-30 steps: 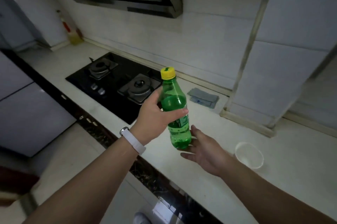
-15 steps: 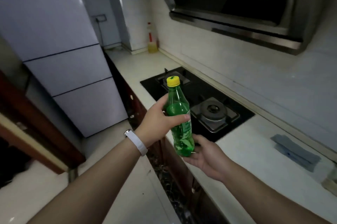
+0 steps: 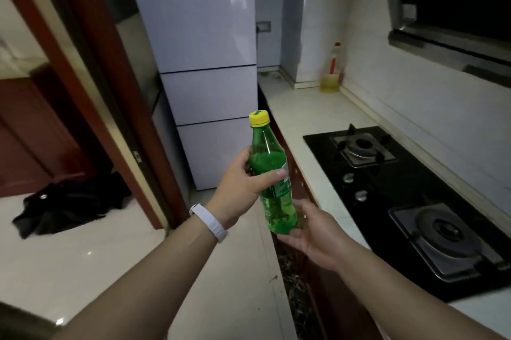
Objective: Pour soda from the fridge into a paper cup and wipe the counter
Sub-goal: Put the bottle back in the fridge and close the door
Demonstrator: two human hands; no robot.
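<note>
A green soda bottle [image 3: 272,173] with a yellow cap is held upright in mid-air, in front of the counter edge. My left hand [image 3: 240,190], with a white band on its wrist, is wrapped around the bottle's middle. My right hand [image 3: 315,231] is cupped under the bottle's base, palm up, touching it. The white fridge [image 3: 204,68] stands straight ahead with its doors closed. The white counter [image 3: 293,115] runs along the right. The paper cup and the cloth are out of view.
A black two-burner gas hob [image 3: 409,201] is set into the counter at right, under a range hood [image 3: 453,7]. A bottle of yellow liquid [image 3: 331,74] stands in the far corner. A brown door frame [image 3: 116,107] and a dark bag [image 3: 69,204] on the floor are at left.
The view has swung left, from the cup and cloth end of the counter toward the fridge. Both hands keep the same hold on the bottle; the right hand closed in under its base.
</note>
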